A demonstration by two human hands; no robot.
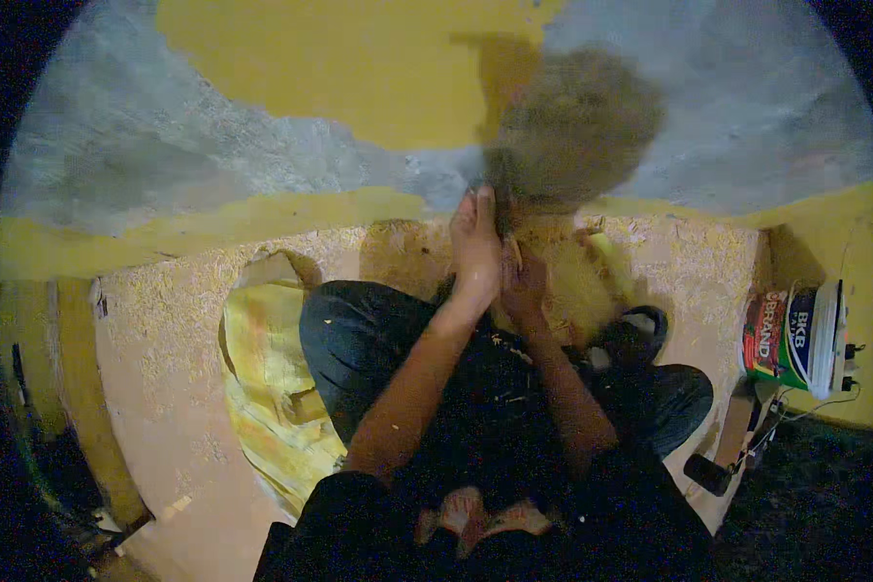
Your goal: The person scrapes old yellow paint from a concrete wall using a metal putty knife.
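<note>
Just in front of the wall (378, 78), my left hand (476, 242) is closed with its fingers pointing up toward the surface. What it holds is too dark and blurred to name. My right hand (524, 281) is closed beside and slightly below it, around something with a pale, narrow edge that I cannot make out. The wall carries yellow paint at the top and along its foot, with a rough grey bare area between. A dark shadow falls on the wall right of my hands.
Flakes litter the pinkish floor (165, 378) around my crossed legs. A crumpled yellow sack (267, 378) lies left of my knee. At the right stands a paint bucket (791, 335), with a power strip and cables (747, 451) near it.
</note>
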